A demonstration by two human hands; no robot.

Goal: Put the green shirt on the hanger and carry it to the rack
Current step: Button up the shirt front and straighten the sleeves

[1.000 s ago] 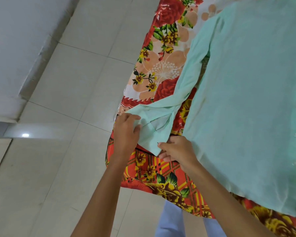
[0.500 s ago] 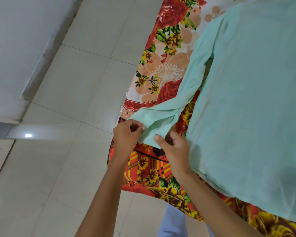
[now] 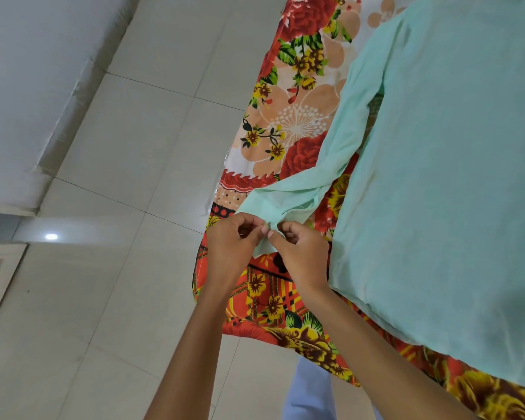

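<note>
The pale green shirt (image 3: 449, 165) lies spread flat on a bed covered with a red and orange floral sheet (image 3: 297, 128). One long sleeve runs down toward the bed's near corner, and its cuff (image 3: 273, 204) sits there. My left hand (image 3: 231, 247) and my right hand (image 3: 300, 253) meet at the cuff, each pinching its edge with fingertips curled. No hanger or rack is in view.
Pale floor tiles (image 3: 109, 298) fill the left half, with a white wall and its base (image 3: 43, 86) at the upper left. The bed's edge runs diagonally. My leg in light trousers (image 3: 309, 389) shows below the bed.
Both hands have closed in on the sleeve cuff; the right hand's fingers, spread half a second ago, now curl and pinch the cuff edge beside the left hand.
</note>
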